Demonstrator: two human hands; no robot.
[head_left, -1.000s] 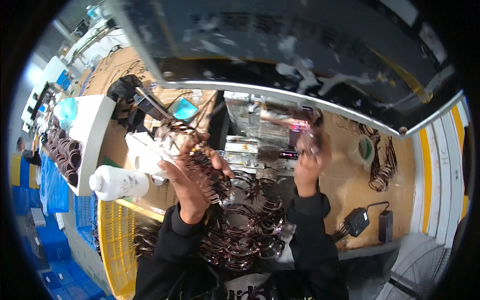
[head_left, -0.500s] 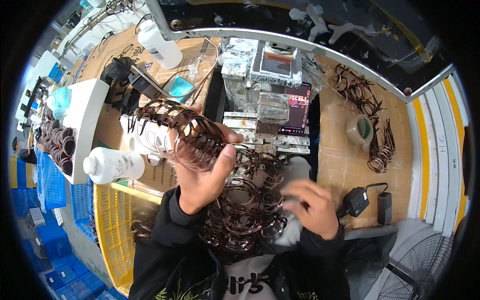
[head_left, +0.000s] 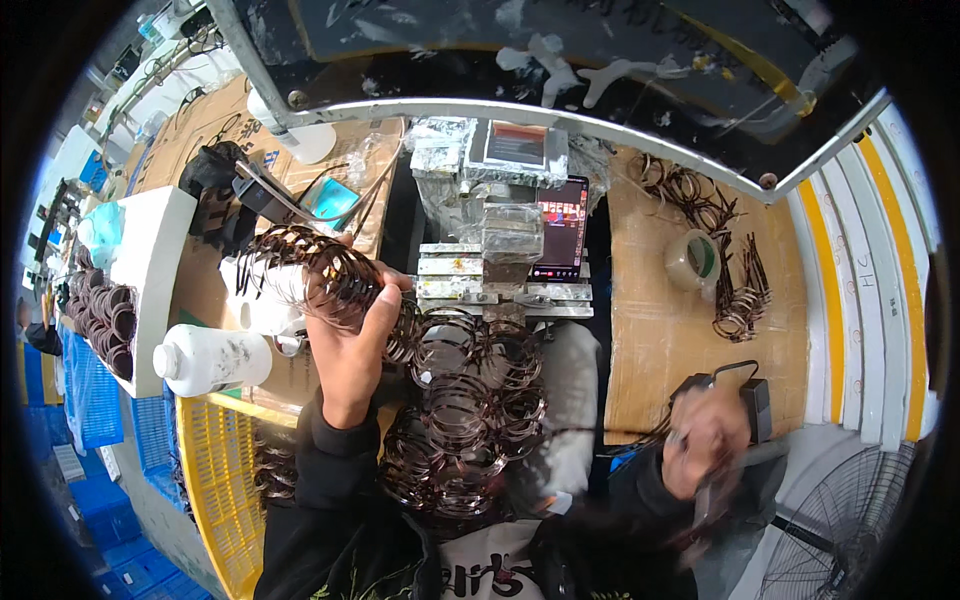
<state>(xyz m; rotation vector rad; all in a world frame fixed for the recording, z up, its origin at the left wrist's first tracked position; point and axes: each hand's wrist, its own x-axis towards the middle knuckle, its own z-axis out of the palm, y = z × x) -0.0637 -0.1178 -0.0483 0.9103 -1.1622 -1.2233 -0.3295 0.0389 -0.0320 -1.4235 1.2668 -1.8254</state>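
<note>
The left hand (head_left: 345, 350) curled around stacked glossy dark-brown rings (head_left: 335, 280), a matching ring pile (head_left: 462, 440) lay unheld near centre, and the blurred right hand (head_left: 708, 437) was indeterminable.

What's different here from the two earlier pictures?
The right hand moved from near the phone toward the piled hoops, then rightward, near the black adapter; blur hides whether it took or released anything. The left hand still holds its bundle of brown hoops. The white bottle and tape roll stayed put.
</note>
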